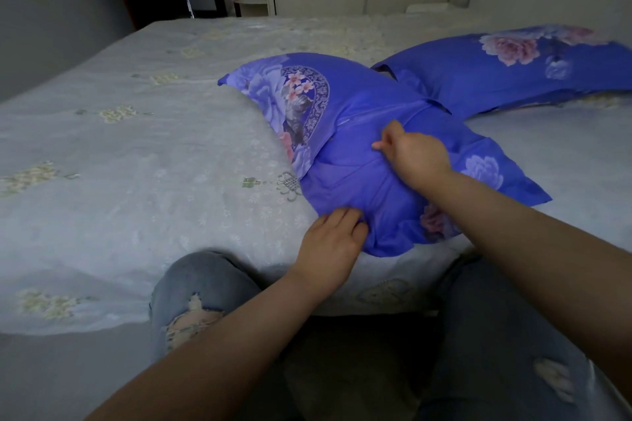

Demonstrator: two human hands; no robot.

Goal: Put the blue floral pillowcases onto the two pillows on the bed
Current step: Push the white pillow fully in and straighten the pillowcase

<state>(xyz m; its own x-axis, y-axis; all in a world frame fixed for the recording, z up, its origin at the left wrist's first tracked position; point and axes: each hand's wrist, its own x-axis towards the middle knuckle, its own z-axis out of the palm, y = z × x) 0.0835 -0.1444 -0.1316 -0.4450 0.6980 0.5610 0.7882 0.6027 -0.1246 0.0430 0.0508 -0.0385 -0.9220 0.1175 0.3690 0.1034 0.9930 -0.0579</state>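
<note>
The near pillow [359,161], already inside its blue floral pillowcase, lies at the front edge of the bed [136,147], right before our knees. Our right hand [415,155] sits on top of it near the middle, fingers curled and pinching the blue cloth beside the seam line that runs across the cover. Our left hand [330,243] is lower, at the pillow's near edge, its fingers curled into a fold of the fabric there, gripping it against the mattress. Around the hands the cover is creased and bunched, and its flat border flares out to the right. Just behind, touching the first pillow's far corner, the second pillow [506,68] lies in the same blue floral cover. The bed carries a pale sheet with small yellow-green flower sprigs. Below the mattress edge we see our legs in torn grey jeans [201,287].
</note>
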